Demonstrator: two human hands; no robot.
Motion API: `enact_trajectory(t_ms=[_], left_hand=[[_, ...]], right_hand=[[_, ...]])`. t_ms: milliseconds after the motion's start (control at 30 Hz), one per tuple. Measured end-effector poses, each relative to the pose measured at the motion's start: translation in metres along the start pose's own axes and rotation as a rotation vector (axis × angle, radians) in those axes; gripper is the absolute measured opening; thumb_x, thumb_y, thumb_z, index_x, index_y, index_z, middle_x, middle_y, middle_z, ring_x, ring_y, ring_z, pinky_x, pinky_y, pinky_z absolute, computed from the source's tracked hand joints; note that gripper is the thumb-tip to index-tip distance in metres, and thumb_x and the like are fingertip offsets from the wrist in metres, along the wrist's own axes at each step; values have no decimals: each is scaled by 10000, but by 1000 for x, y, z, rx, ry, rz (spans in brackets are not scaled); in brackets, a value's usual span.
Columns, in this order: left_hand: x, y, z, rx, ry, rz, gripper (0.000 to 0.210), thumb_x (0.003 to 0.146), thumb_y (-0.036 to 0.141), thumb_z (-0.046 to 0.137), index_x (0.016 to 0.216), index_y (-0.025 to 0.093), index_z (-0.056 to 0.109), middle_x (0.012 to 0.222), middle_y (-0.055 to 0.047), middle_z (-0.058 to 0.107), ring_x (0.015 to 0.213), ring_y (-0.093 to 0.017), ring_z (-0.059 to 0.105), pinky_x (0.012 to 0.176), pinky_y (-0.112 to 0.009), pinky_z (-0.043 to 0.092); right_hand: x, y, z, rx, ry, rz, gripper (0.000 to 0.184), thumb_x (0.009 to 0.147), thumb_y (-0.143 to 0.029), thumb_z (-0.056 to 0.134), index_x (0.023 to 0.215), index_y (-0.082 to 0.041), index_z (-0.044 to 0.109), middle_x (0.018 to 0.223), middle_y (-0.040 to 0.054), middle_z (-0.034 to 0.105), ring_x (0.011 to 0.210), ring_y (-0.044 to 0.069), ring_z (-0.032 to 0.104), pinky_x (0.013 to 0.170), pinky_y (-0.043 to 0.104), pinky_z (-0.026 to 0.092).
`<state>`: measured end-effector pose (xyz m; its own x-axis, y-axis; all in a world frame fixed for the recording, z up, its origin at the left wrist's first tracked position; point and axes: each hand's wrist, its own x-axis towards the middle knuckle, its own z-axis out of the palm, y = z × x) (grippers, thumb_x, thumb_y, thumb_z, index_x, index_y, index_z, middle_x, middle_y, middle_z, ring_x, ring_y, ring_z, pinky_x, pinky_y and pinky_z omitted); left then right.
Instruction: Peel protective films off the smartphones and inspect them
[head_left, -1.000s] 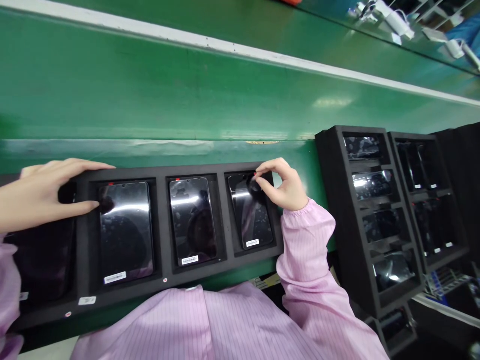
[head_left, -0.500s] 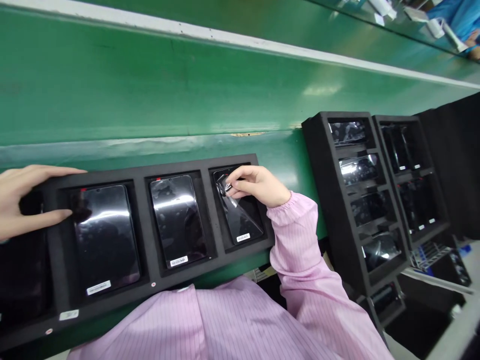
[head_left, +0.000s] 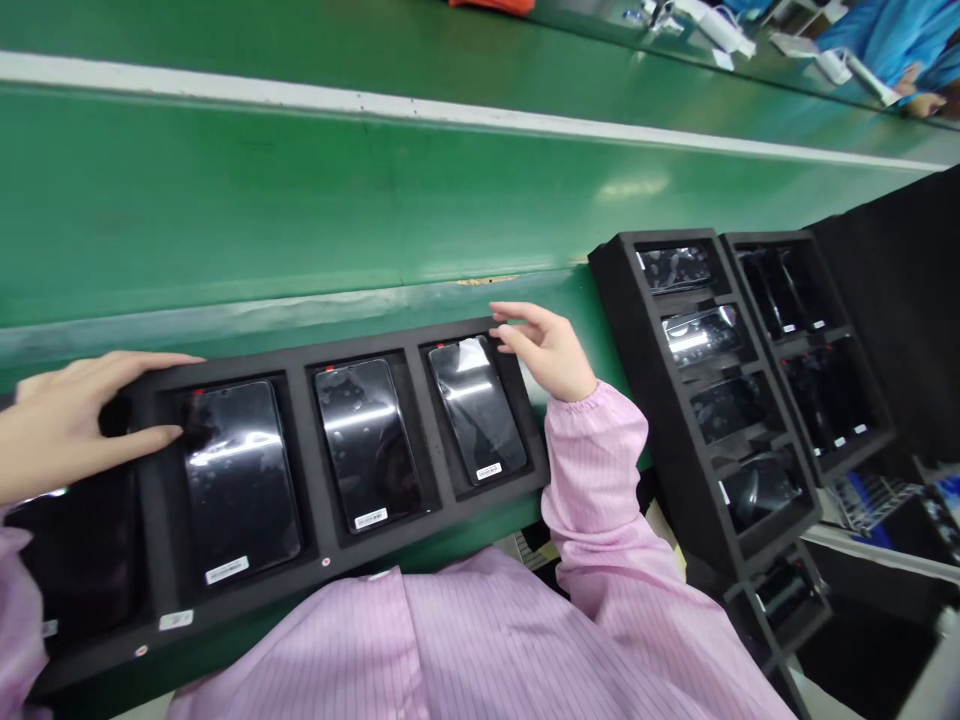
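Note:
A long black foam tray holds flat black phones in separate slots. The rightmost phone has glossy film, a red tab at the top and a white barcode label at the bottom. Beside it lie a middle phone and a larger phone. My left hand rests over the tray's left part, thumb and fingers apart, covering some of the far-left phone. My right hand hovers by the tray's far right corner, fingers apart with nothing visible in them.
To the right, another black foam tray stands tilted with phones in its slots, beside a further tray. Behind runs a green surface with a white strip. A person in blue is at the far right.
My right hand has let go of the film on the rightmost phone and moved up and right to the tray's corner. The view has shifted slightly; my left hand stays on the tray.

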<state>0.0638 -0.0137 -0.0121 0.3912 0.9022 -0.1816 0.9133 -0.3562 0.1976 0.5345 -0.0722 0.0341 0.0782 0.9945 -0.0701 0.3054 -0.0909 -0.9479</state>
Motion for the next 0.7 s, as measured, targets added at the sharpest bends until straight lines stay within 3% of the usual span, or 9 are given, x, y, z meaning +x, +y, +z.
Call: enact_trajectory(t_ms=[100, 200, 267, 333, 433, 567, 633, 700], left_hand=[[-1, 6, 0, -35, 19, 27, 743, 736, 728, 319, 1295, 284, 526, 1184, -5, 638, 1123, -239, 580, 1015, -425, 363], [0, 13, 1, -23, 20, 1, 639, 776, 588, 317, 1292, 280, 533, 1202, -40, 629, 1141, -257, 561, 1021, -466, 363], [0, 25, 0, 10, 35, -14, 607, 794, 511, 319, 1305, 261, 530, 1252, -73, 596, 1174, -277, 536, 1027, -487, 366], [-5, 45, -2, 65, 103, -74, 601, 821, 472, 320, 1310, 200, 539, 1290, -139, 553, 1208, -322, 509, 1010, -497, 394], [-21, 86, -4, 149, 265, -135, 648, 864, 499, 327, 1346, 106, 510, 1368, -214, 479, 1245, -393, 465, 996, -525, 411], [-47, 129, 5, 176, 279, -82, 701, 917, 503, 319, 1440, 43, 399, 1452, -253, 419, 1284, -398, 450, 998, -518, 410], [-54, 137, 13, 201, 278, -88, 763, 895, 517, 373, 1444, -12, 367, 1496, -310, 339, 1340, -420, 402, 1050, -558, 351], [-55, 141, 20, 217, 257, -98, 826, 853, 521, 448, 1441, -51, 347, 1498, -350, 308, 1367, -440, 371, 1082, -594, 297]], right_hand=[[-16, -8, -1, -219, 94, -104, 252, 856, -257, 617, 1063, -147, 709, 1074, 84, 715, 938, 175, 697, 872, 318, 578], [-49, -16, 20, -525, -49, -103, 266, 870, -296, 613, 1057, -140, 720, 1025, 98, 718, 937, 213, 694, 882, 358, 577], [-72, -16, 41, -770, -86, -121, 416, 838, -309, 661, 1183, -78, 669, 1193, 183, 653, 1102, 299, 637, 991, 444, 525], [-89, -10, 57, -924, -43, -143, 616, 832, -320, 667, 1339, 6, 539, 1387, 284, 490, 1291, 387, 491, 1070, 513, 449], [-100, 2, 66, -984, 46, -115, 608, 896, -276, 562, 1405, 36, 443, 1455, 312, 397, 1340, 393, 434, 1091, 536, 417], [-102, 10, 64, -996, -12, -112, 711, 843, -270, 613, 1437, 41, 377, 1503, 329, 305, 1410, 404, 335, 1117, 534, 386], [-102, 11, 69, -1019, -18, -105, 784, 802, -276, 648, 1444, 58, 347, 1510, 352, 267, 1429, 420, 290, 1122, 540, 375], [-102, 11, 78, -1043, 38, -97, 721, 816, -243, 595, 1426, 67, 365, 1487, 359, 306, 1422, 416, 310, 1114, 546, 379]])
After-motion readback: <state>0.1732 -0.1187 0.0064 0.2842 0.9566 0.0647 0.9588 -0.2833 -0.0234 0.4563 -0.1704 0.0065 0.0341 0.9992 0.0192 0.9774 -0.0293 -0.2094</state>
